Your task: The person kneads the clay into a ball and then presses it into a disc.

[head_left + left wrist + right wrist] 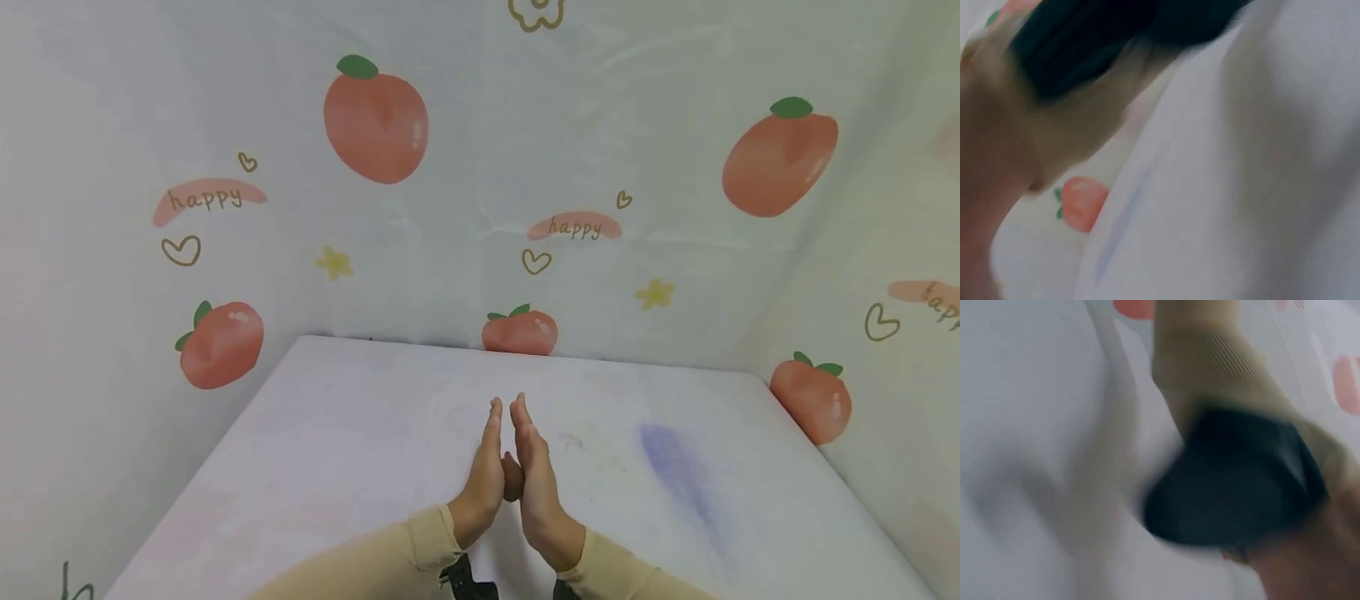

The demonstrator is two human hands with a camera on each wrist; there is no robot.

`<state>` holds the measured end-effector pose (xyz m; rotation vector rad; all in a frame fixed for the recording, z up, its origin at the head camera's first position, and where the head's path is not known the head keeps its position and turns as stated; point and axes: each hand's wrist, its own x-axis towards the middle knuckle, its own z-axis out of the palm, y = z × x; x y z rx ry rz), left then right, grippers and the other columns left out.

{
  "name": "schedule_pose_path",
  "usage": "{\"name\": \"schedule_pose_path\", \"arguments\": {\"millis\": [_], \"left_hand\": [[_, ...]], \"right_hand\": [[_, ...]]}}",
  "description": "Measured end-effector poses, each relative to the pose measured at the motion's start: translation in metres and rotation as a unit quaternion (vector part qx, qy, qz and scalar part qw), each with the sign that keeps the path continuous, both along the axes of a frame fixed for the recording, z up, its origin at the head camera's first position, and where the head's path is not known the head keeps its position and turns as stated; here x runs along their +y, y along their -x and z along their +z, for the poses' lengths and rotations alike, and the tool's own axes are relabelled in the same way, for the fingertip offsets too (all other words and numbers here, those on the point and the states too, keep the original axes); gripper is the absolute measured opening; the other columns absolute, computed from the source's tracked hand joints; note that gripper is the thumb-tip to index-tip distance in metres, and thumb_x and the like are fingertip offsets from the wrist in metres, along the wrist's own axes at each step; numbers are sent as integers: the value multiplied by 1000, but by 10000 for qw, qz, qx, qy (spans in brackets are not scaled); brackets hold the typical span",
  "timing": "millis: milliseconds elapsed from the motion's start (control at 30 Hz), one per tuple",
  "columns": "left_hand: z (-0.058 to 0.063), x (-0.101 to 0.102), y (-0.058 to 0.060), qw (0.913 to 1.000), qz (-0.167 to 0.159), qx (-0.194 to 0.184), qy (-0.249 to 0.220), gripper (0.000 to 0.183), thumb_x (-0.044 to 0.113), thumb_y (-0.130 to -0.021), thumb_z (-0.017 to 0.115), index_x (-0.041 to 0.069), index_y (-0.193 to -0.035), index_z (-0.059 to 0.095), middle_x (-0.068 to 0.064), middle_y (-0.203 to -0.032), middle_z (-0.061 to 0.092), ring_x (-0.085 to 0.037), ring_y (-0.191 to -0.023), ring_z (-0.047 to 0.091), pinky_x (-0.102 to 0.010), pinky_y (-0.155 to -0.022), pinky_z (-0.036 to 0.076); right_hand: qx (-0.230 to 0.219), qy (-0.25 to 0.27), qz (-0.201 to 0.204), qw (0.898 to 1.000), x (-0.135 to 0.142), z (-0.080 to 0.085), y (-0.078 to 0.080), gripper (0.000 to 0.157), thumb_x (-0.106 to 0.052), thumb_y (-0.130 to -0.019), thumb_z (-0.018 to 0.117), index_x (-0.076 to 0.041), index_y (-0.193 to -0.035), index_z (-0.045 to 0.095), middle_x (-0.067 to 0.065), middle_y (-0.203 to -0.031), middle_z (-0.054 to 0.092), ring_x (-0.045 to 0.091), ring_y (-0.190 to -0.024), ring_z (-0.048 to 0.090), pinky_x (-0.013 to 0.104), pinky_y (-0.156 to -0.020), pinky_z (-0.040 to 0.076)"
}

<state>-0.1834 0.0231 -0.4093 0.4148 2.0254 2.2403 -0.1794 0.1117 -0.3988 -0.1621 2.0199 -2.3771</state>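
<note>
"Fingers curled round something?"

"No: left hand (486,481) and right hand (538,485) are straight-fingered, lower centre of the frame, palms pressing a brown lump (512,480) between them."

"Why so?"

"Facing palms likely stop it slipping out; the white table (360,425) spreads behind."

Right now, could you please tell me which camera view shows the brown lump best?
The head view: the brown lump shows between left grip and right grip. I cannot make it out in either blurred wrist view.
</note>
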Motion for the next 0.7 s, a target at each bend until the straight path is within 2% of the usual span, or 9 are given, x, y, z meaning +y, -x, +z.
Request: {"name": "schedule_pose_path", "arguments": {"millis": [33,133,233,267,367,400,500,600,700], "left_hand": [[-1,0,-2,9999,-94,-43,61,62,39,-106,6,1,-154,1,-17,-162,4,-32,-149,8,-55,-119,4],[-6,2,-12,9991,-376,-104,160,61,37,-106,5,0,-154,0,-18,-162,3,-31,-147,11,-56,-118,5],[-6,1,-10,9994,-305,-169,87,63,40,-106,5,0,-154,0,-18,-162,2,-31,-147,10,-56,-118,4],[-5,0,-7,9996,-220,-164,32,63,40,-106,5,0,-154,0,-14,-162,-4,-28,-149,-5,-56,-118,-3],[-4,-3,5,9997,85,-208,-8,62,40,-106,7,2,-155,3,-12,-163,-3,-28,-149,-7,-54,-119,-3],[-4,-2,7,9997,97,-205,-42,62,40,-106,7,2,-155,3,-12,-163,-2,-29,-149,-7,-54,-119,-4],[-6,0,0,9996,-84,-265,-21,62,41,-106,6,2,-155,1,-16,-162,5,-29,-149,-4,-56,-118,-5],[-9,3,-11,9986,-417,-334,65,64,43,-105,5,2,-154,-2,-18,-162,4,-32,-149,-6,-60,-116,-6],[-10,4,-9,9986,-361,-380,87,64,42,-106,5,1,-154,0,-16,-162,1,-32,-149,-7,-59,-117,-6]], "right_hand": [[21,76,-83,9999,1,0,2,53,-42,-106,14,-26,-156,12,0,-163,9,21,-150,0,55,-119,3],[152,222,-325,9991,7,3,10,52,-42,-106,14,-30,-156,9,-2,-163,8,21,-151,-1,57,-118,6],[183,136,-245,9994,7,4,10,52,-42,-106,13,-30,-156,8,-2,-163,7,21,-151,-2,57,-118,5],[168,69,-134,9997,4,3,7,52,-42,-106,12,-28,-157,8,-1,-163,7,21,-151,-2,56,-119,4],[160,-17,63,9999,-4,2,0,53,-41,-106,12,-25,-157,11,1,-163,10,21,-150,0,55,-119,1],[168,-9,72,9998,-5,2,-1,53,-41,-106,12,-25,-157,11,2,-163,10,21,-150,1,55,-119,1],[170,98,-122,9997,1,5,6,52,-41,-106,12,-29,-156,10,1,-163,10,21,-151,0,57,-118,5],[188,232,-364,9989,10,8,15,52,-43,-105,12,-33,-156,7,-1,-164,6,21,-151,-2,60,-117,9],[159,262,-343,9989,10,8,13,52,-44,-105,13,-33,-156,8,0,-164,7,22,-151,-2,59,-117,8]]}}
